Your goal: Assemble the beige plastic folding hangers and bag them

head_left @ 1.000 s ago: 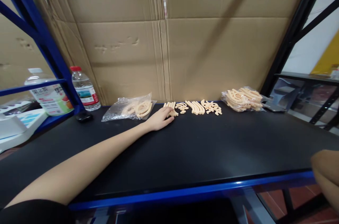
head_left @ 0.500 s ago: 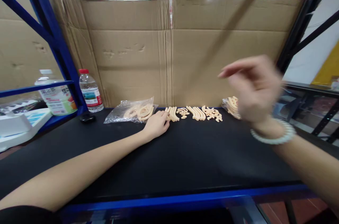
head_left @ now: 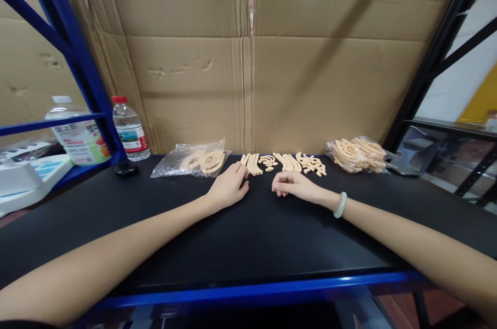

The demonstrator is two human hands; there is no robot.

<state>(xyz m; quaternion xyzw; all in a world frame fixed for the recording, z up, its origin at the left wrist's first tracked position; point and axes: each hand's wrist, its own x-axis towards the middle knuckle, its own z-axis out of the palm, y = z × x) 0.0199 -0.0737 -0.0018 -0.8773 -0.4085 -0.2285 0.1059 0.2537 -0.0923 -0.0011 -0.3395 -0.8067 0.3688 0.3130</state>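
My left hand [head_left: 228, 187] rests on the black table top, fingers reaching forward and thumb apart. Its fingertips lie at the left end of a row of pale curved wooden strips [head_left: 254, 164]. To the right, my right hand [head_left: 293, 185] lies on the table with its fingers curled in; nothing shows in them. Just beyond it stands a second group of pale strips [head_left: 288, 162]. Small curved pieces [head_left: 267, 162] lie between the two groups, and a cluster of small knobbly pieces [head_left: 311, 164] sits to the right.
A clear plastic bag [head_left: 171, 163] with pale rings lies left of my left hand. Another bag of pale pieces [head_left: 357, 154] lies at the back right. A red-capped water bottle [head_left: 130, 132] and a black mouse [head_left: 125, 168] stand at left. A cardboard wall [head_left: 194, 85] closes the back.
My right hand has come down from the raised position at right onto the table, left of the bagged pieces, which are now uncovered. My left hand has stayed nearly in place.
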